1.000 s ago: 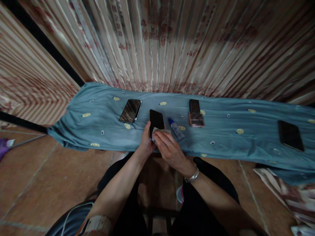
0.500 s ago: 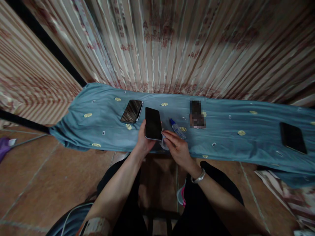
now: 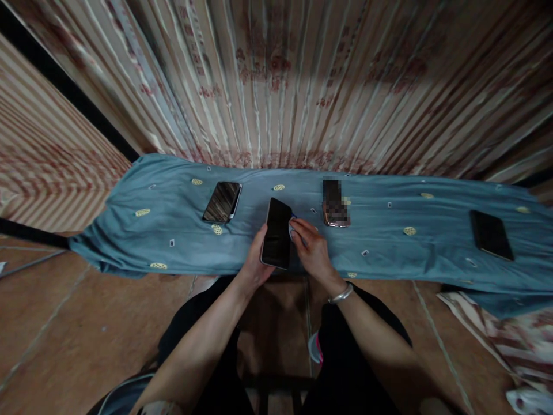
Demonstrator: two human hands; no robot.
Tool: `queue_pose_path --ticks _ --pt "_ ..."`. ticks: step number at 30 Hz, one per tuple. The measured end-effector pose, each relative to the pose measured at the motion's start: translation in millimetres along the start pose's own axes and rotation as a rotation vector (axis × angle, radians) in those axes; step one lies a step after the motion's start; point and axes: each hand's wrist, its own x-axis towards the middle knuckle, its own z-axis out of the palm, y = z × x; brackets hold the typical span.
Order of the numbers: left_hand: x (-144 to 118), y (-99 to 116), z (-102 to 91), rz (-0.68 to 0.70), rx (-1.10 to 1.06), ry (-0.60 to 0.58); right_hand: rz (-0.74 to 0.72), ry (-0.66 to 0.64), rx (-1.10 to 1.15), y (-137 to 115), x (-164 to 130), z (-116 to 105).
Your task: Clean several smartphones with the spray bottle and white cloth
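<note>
Since half a second ago you have tilted the black phone (image 3: 277, 241) so its top leans toward your right, and your right hand (image 3: 311, 249) has come up against its right edge, covering most of the small blue-capped bottle that lay bare before.

In the head view, your left hand (image 3: 256, 266) grips the phone from below and behind, fingers wrapped on its left edge, holding it above the near edge of the surface (image 3: 129, 242), which is draped in a blue patterned cloth. Your right hand is pinched on a small white wipe (image 3: 292, 230) pressed at the phone's right edge.

Four phones show in all: the one you hold, one (image 3: 222, 202) lying up and left of your left hand, a blurred one (image 3: 335, 203) just beyond your right hand, and one (image 3: 491, 234) far to your right. No containers are visible apart from the mostly hidden bottle.
</note>
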Motion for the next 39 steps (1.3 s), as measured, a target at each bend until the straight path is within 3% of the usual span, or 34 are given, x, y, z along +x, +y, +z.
queue_pose_path --ticks 6,10,15,20,31,39 --pt "-5 -4 -3.1 -0.116 0.037 -0.010 0.001 0.047 -0.038 16 15 -1" --pt "-7 -6 -6.4 -0.122 0.049 -0.003 -0.031 0.065 -0.081 20 19 -1" --pt "-5 -4 -4.1 -0.120 0.053 0.030 -0.141 0.018 -0.103 4 14 1" --pt "-2 -4 -1.3 -0.070 0.028 -0.013 -0.182 -0.044 -0.064 -13 6 6" --pt "-6 -15 -11.3 -0.132 0.087 -0.052 -0.171 -0.033 -0.079 -2 17 2" --pt "1 -10 -2.7 0.014 -0.057 -0.044 -0.239 -0.137 -0.021 -24 6 6"
